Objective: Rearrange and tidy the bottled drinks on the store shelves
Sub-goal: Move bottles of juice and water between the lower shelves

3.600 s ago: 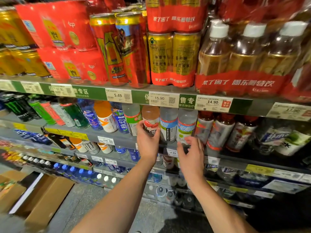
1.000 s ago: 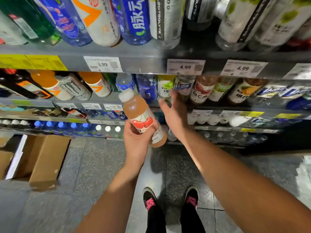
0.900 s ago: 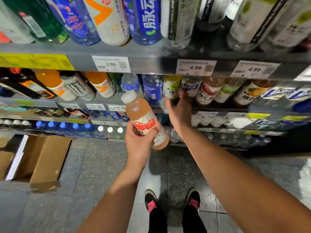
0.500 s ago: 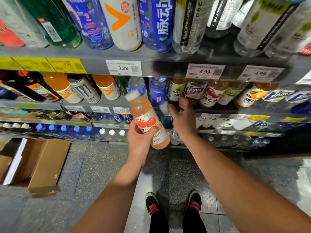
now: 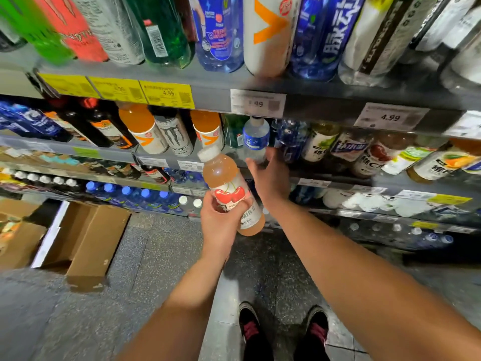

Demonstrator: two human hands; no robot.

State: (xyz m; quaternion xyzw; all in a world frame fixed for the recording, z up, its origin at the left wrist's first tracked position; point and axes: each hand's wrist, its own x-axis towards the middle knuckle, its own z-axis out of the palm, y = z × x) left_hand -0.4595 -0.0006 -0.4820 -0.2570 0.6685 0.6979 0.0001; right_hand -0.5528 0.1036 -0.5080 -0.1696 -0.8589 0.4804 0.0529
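My left hand (image 5: 220,225) grips a peach-coloured cherry drink bottle (image 5: 225,179) with a white cap, tilted left in front of the middle shelf. My right hand (image 5: 272,175) reaches to that shelf with its fingers spread around the foot of a clear bottle with a blue label (image 5: 255,138). I cannot tell whether it grips that bottle. To the right stands a row of vitamin drink bottles (image 5: 369,158), one of them with a red fruit label.
The upper shelf (image 5: 208,82) carries large bottles and price tags. Orange-topped bottles (image 5: 140,131) and a Monster can (image 5: 174,136) stand left of my hands. An open cardboard box (image 5: 86,241) lies on the floor at the left. My shoes (image 5: 283,332) are below.
My right hand has moved left along the middle shelf, from the vitamin drinks to the blue-labelled clear bottle. My left hand keeps holding the cherry bottle.
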